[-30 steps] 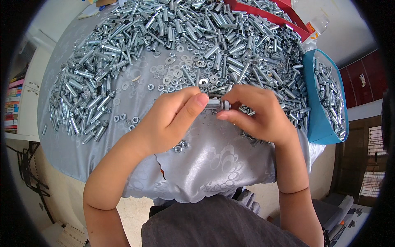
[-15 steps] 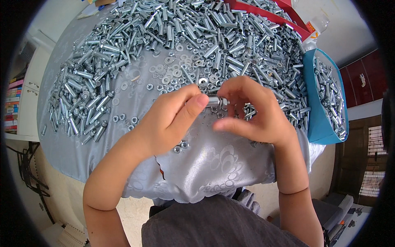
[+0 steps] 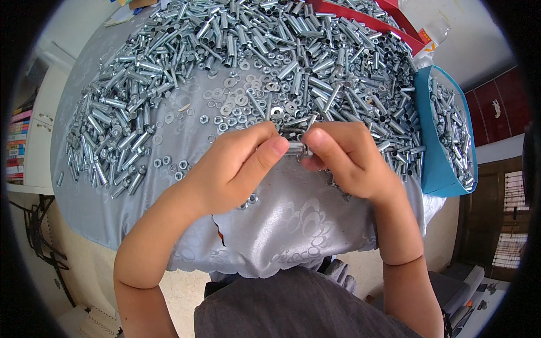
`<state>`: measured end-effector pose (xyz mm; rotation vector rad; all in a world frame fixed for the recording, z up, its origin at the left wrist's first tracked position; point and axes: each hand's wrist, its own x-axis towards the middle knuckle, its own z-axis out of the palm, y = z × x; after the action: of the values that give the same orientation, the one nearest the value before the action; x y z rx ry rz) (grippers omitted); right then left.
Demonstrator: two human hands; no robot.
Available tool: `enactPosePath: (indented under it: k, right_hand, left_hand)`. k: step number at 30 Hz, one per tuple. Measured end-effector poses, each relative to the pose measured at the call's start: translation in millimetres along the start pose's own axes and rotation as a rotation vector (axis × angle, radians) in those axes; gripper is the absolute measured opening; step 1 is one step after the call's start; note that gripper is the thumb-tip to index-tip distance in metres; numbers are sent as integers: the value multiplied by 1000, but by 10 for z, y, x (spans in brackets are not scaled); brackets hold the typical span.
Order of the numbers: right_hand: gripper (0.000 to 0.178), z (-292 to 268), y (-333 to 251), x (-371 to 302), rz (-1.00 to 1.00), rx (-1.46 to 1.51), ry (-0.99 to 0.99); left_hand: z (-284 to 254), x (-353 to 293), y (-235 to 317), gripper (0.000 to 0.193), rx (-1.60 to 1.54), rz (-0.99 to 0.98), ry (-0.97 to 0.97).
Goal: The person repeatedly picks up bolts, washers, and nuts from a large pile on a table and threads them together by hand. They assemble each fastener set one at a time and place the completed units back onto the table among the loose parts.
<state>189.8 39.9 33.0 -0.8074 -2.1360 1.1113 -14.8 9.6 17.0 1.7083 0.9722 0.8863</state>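
Note:
In front of me, above the near part of the table, my left hand (image 3: pixel 232 166) is closed round a silver sleeve anchor bolt (image 3: pixel 294 149) that lies sideways, pointing right. My right hand (image 3: pixel 354 160) pinches the bolt's right end between thumb and fingers, where a nut or washer partly shows. The bolt's left part is hidden inside my left hand. Just beyond my hands lie loose washers (image 3: pixel 226 109) and hex nuts (image 3: pixel 204 119). A few more nuts (image 3: pixel 252 199) sit on the cloth beside my left wrist.
A big heap of metal sleeves and bolts (image 3: pixel 248 34) covers the far side, with assembled anchor bolts (image 3: pixel 121 129) to the left. At right stands a blue bin (image 3: pixel 435 163) of bolts; a red box (image 3: pixel 360 21) is behind. The grey tablecloth (image 3: pixel 293 231) has a tear.
My right hand has closed from a loose, spread pose onto the bolt's right end, its thumb moving up. My left hand keeps its hold almost in place.

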Motion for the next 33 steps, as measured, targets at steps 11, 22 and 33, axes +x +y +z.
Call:
enactPosePath:
  k: [11, 22, 33]
  right_hand:
    - [22, 5, -51, -8, -18, 43, 64]
    - [30, 28, -14, 15, 20, -96, -77]
    - [35, 36, -153, -1, 256, 365, -119]
  left_hand:
    - [-4, -3, -1, 30, -11, 30, -41]
    - [-28, -13, -30, 28, 73, 130, -3]
    - [-141, 27, -22, 35, -22, 143, 228]
